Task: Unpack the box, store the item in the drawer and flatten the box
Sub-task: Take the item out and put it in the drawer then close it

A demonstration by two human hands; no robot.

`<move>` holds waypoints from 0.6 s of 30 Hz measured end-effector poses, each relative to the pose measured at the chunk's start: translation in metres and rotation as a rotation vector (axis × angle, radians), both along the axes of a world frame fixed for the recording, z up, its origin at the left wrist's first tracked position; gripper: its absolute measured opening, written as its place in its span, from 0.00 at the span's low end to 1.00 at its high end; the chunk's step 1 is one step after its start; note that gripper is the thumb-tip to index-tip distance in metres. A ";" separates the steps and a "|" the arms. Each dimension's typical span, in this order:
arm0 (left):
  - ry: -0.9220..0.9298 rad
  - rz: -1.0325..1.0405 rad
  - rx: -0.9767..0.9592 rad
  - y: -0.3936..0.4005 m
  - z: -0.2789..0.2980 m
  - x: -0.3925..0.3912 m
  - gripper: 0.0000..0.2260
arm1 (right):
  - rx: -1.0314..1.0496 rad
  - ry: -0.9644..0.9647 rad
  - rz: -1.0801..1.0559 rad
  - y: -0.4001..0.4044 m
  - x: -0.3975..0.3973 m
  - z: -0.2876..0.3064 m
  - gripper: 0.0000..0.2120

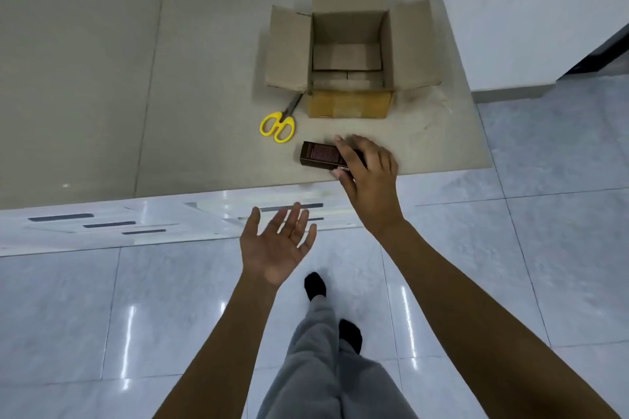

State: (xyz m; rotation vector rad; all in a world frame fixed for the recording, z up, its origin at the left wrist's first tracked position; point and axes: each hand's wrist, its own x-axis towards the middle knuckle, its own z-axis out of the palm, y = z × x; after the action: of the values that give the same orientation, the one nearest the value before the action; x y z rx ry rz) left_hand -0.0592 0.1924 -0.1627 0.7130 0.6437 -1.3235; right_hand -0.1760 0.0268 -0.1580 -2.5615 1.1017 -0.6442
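Note:
An open cardboard box (352,44) stands on the beige countertop (170,78) with its four flaps spread out; its inside looks empty. In front of it lies a small dark brown carton (320,155), flat on the counter near the front edge. My right hand (367,173) is closed around the carton's right end, thumb on the near side and fingers over the top. My left hand (277,245) hangs open, palm up, below the counter edge in front of the white drawer fronts (211,214), holding nothing.
Yellow-handled scissors (279,124) lie left of the box, blades under its left flap. A strip of clear tape (439,102) lies at the counter's right corner. Glossy tiled floor (510,248) lies below, with my legs and socked feet.

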 end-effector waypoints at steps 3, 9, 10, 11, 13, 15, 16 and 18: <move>0.061 0.022 0.068 -0.010 -0.029 -0.012 0.31 | -0.009 -0.038 0.006 -0.003 0.001 -0.007 0.21; 0.076 0.134 0.118 -0.044 -0.066 -0.012 0.44 | -0.026 -0.077 0.020 -0.006 -0.001 -0.015 0.21; 0.073 0.146 0.110 -0.048 -0.068 -0.011 0.45 | -0.025 -0.078 0.017 -0.005 -0.002 -0.015 0.21; 0.064 0.155 0.093 -0.052 -0.068 -0.009 0.46 | -0.029 -0.081 0.015 -0.004 -0.002 -0.015 0.21; 0.048 0.167 0.081 -0.060 -0.066 -0.006 0.47 | -0.028 -0.079 0.021 -0.005 -0.002 -0.014 0.21; 0.043 0.157 0.107 -0.065 -0.062 -0.003 0.47 | -0.025 -0.083 0.023 -0.005 -0.001 -0.014 0.21; 0.035 0.143 0.121 -0.067 -0.062 -0.001 0.47 | -0.030 -0.088 0.021 -0.005 -0.001 -0.015 0.21; 0.006 0.122 0.149 -0.069 -0.064 0.001 0.47 | -0.032 -0.092 0.023 -0.005 -0.001 -0.016 0.20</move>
State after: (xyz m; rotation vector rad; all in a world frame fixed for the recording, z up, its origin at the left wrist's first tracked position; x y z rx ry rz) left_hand -0.0584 0.1232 -0.2266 0.7778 0.7850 -1.1745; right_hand -0.1773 0.0215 -0.1745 -2.5399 1.0390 -0.7714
